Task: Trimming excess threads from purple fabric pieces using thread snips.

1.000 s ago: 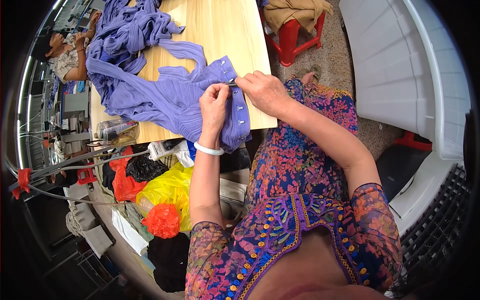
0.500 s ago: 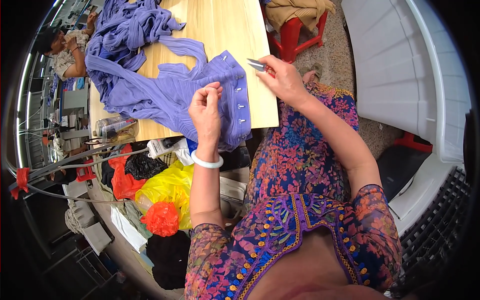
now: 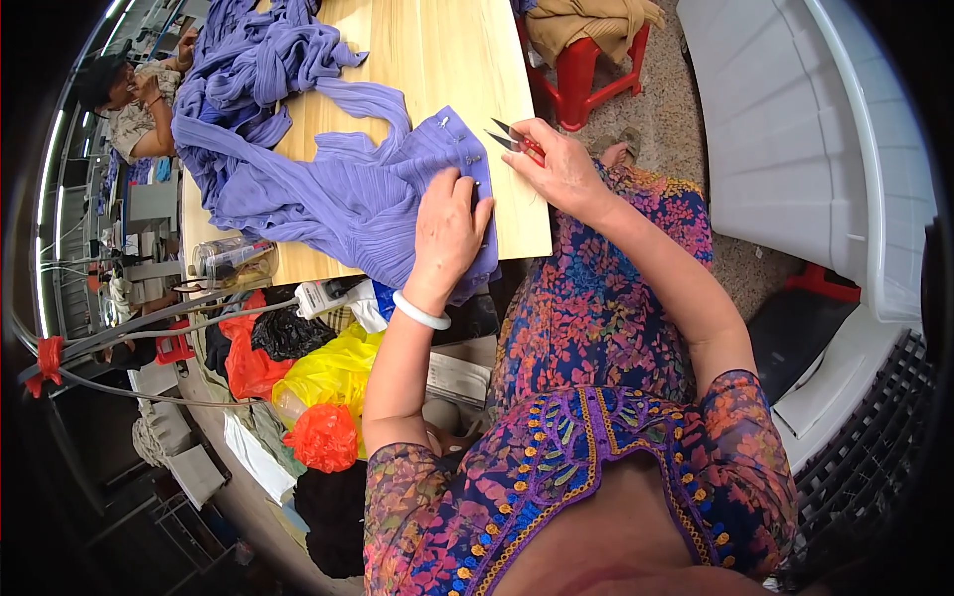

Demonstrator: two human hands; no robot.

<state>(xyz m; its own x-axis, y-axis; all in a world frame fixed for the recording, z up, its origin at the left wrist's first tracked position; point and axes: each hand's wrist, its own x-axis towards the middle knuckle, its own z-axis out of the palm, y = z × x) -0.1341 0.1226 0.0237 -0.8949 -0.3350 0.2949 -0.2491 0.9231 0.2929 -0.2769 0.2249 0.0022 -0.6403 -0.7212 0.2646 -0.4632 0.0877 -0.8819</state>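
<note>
Pressing the purple garment (image 3: pixel 348 199) with flat, released fingers, left hand (image 3: pixel 449 230); right hand (image 3: pixel 561 169) fingers grasp snips (image 3: pixel 512 137).

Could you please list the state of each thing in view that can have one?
Purple garment: spread flat on the table, button edge toward the person.
Thread snips: blades open, held off the cloth.
Right hand: closed in a grip on the snips.
Left hand: flat, pressing the garment.
Clear jar: lying on its side.
</note>
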